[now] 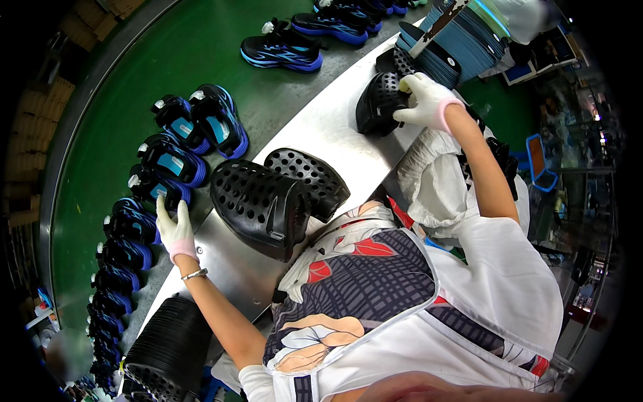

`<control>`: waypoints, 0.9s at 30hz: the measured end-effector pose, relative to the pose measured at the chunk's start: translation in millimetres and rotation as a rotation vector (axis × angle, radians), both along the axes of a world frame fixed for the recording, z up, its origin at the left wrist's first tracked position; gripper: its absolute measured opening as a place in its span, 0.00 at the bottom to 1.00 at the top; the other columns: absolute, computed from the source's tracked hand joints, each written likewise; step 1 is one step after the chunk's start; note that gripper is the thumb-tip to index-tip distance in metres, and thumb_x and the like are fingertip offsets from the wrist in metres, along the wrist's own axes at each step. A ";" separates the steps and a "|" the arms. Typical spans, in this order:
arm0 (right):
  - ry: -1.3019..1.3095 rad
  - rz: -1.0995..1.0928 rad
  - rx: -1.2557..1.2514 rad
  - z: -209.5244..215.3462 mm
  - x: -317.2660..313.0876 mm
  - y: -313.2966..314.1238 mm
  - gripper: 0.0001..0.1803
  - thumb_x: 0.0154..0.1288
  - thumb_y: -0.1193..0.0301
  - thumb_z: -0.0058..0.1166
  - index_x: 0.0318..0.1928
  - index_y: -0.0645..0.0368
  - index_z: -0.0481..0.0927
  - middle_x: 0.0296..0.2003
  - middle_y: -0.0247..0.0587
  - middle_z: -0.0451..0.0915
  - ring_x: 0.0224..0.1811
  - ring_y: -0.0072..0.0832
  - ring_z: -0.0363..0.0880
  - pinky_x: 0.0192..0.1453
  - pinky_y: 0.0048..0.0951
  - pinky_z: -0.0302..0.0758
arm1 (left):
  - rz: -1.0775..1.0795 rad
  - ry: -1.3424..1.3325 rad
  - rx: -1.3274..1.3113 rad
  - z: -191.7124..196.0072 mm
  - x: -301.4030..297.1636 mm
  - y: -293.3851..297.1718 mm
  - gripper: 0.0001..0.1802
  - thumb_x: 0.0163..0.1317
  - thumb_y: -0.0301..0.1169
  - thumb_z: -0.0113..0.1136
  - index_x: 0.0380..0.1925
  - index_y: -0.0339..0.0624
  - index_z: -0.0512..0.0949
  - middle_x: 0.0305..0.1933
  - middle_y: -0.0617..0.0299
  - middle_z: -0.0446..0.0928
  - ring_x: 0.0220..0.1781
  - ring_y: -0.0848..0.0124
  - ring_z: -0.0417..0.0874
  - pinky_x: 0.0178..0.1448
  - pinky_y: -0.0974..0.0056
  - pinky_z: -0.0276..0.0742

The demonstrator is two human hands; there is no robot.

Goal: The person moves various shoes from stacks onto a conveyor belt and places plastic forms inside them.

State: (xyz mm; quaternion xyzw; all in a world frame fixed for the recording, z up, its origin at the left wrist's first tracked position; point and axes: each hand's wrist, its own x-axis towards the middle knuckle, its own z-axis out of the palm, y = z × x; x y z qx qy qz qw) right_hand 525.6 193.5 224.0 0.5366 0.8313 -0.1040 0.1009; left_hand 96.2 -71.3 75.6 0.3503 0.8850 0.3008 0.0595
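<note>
My right hand (427,100), in a white glove with a pink cuff, is closed on a black perforated plastic shoe insert (380,102) near the far end of the white bench. Part of another perforated insert shows just behind it. My left hand (175,229), gloved the same way, has its fingers and thumb apart. Its fingertips overlap the edge of a black and blue sports shoe (153,182); whether they touch it I cannot tell. Between my hands lie larger nested shoe inserts (258,201), with one more insert (307,177) beside them.
The white bench (301,130) runs diagonally in front of me. Beyond it, a green conveyor (174,47) carries a row of sports shoes (120,254). A tall stack of black inserts (171,345) stands lower left. Blue-grey insoles (462,47) are stacked at the upper right.
</note>
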 end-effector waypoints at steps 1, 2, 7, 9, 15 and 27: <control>0.054 0.006 0.004 6.7 1.5 -0.5 0.34 0.49 0.52 0.62 0.50 0.64 0.74 0.50 0.51 0.73 0.52 0.42 0.75 0.59 0.33 0.72 | 0.031 -0.064 0.018 1.1 -3.6 -4.0 0.32 0.60 0.45 0.60 0.63 0.47 0.69 0.53 0.48 0.74 0.45 0.61 0.79 0.54 0.60 0.73; 0.108 0.013 0.008 16.2 3.1 -1.6 0.33 0.49 0.52 0.63 0.50 0.64 0.74 0.49 0.51 0.74 0.52 0.42 0.75 0.58 0.33 0.73 | 0.063 -0.128 0.038 2.6 -8.0 -8.8 0.33 0.60 0.46 0.60 0.63 0.46 0.68 0.54 0.48 0.74 0.45 0.61 0.79 0.54 0.61 0.73; 0.347 0.184 0.101 69.6 -39.1 -9.0 0.31 0.47 0.65 0.66 0.53 0.61 0.73 0.46 0.42 0.75 0.46 0.31 0.78 0.53 0.30 0.74 | 0.143 -0.458 0.462 43.0 -4.6 -6.1 0.35 0.66 0.45 0.57 0.65 0.33 0.63 0.57 0.52 0.73 0.46 0.71 0.78 0.45 0.69 0.76; 0.483 0.370 0.083 82.5 -77.7 -15.8 0.31 0.48 0.68 0.65 0.55 0.59 0.72 0.46 0.39 0.76 0.46 0.28 0.77 0.54 0.28 0.73 | 0.032 -0.633 0.565 77.5 9.9 1.4 0.31 0.70 0.42 0.52 0.66 0.34 0.62 0.59 0.51 0.72 0.51 0.67 0.79 0.50 0.67 0.77; 0.697 1.015 -0.015 101.5 -229.7 -80.1 0.31 0.47 0.58 0.67 0.50 0.62 0.75 0.42 0.46 0.77 0.43 0.36 0.80 0.50 0.31 0.76 | -0.301 -1.397 0.943 145.1 41.8 8.5 0.41 0.69 0.60 0.38 0.63 0.31 0.61 0.61 0.46 0.69 0.60 0.52 0.72 0.61 0.50 0.72; 0.152 1.044 -0.414 65.1 -349.2 -161.7 0.34 0.55 0.45 0.51 0.48 0.64 0.79 0.36 0.57 0.82 0.39 0.44 0.82 0.46 0.36 0.77 | 0.076 -1.056 1.487 102.7 25.3 -43.5 0.20 0.69 0.46 0.50 0.48 0.41 0.71 0.40 0.61 0.76 0.41 0.70 0.78 0.50 0.64 0.77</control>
